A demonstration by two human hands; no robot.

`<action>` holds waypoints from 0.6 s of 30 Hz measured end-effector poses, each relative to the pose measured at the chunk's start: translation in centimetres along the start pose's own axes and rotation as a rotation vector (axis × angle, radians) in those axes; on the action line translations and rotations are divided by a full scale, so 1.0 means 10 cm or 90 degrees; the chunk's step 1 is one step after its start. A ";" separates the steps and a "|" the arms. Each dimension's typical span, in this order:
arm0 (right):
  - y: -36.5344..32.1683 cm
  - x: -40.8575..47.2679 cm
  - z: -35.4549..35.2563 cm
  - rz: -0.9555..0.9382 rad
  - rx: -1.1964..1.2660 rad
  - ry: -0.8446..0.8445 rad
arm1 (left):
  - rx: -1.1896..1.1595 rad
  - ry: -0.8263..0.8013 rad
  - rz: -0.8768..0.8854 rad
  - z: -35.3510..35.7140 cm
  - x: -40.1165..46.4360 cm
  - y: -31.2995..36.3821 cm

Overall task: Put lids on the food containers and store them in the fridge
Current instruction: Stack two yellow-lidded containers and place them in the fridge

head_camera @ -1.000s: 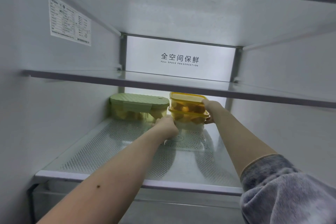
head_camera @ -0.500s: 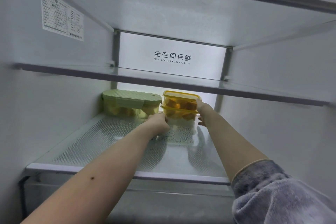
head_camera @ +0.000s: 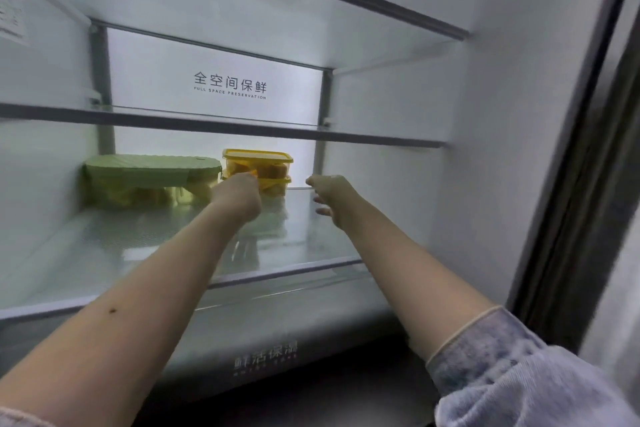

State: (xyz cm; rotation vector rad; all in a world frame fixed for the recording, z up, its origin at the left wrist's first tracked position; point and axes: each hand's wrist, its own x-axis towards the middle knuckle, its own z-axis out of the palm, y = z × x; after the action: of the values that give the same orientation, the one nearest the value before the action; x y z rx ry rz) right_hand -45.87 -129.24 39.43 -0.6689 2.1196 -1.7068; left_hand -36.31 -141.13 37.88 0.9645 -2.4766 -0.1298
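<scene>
On the fridge's lower shelf (head_camera: 104, 253), near its back left corner, a green box (head_camera: 149, 180) sits with its lid on, pale yellow food showing through the clear wall. Just beside it to the right, against the back edge of the shelf, two yellow boxes (head_camera: 268, 168) stand stacked, both lidded, with orange pieces inside. The left hand (head_camera: 237, 196) reaches to the front of this stack, knuckles toward the camera and fingers curled; it covers the stack's lower left corner, but whether it grips the boxes or only touches them I cannot tell. The right hand (head_camera: 330, 194) hovers to the right of the stack, apart from it, fingers loosely spread and holding nothing. A grey sleeve (head_camera: 512, 374) is pushed up that forearm. Above the boxes runs a second shelf (head_camera: 207, 123), and behind it a lit back panel (head_camera: 214, 76) carries printed writing. The fridge's right wall (head_camera: 485, 149) is blurred.
</scene>
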 end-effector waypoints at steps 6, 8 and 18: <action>0.18 -0.76 -0.33 -0.047 0.044 0.041 | -0.099 0.016 0.035 -0.16 -0.46 0.34; 0.23 -1.04 -0.42 -0.064 0.048 0.055 | -0.143 0.013 0.074 -0.13 -0.68 0.48; 0.46 -2.57 -1.29 -0.156 0.005 0.248 | -0.444 -0.069 0.304 -0.17 -1.79 1.36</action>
State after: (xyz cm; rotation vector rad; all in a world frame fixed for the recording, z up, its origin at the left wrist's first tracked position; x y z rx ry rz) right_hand -32.05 -103.72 37.06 -0.6610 2.3625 -2.1234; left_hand -32.43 -118.98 35.68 0.0743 -2.3928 -0.8299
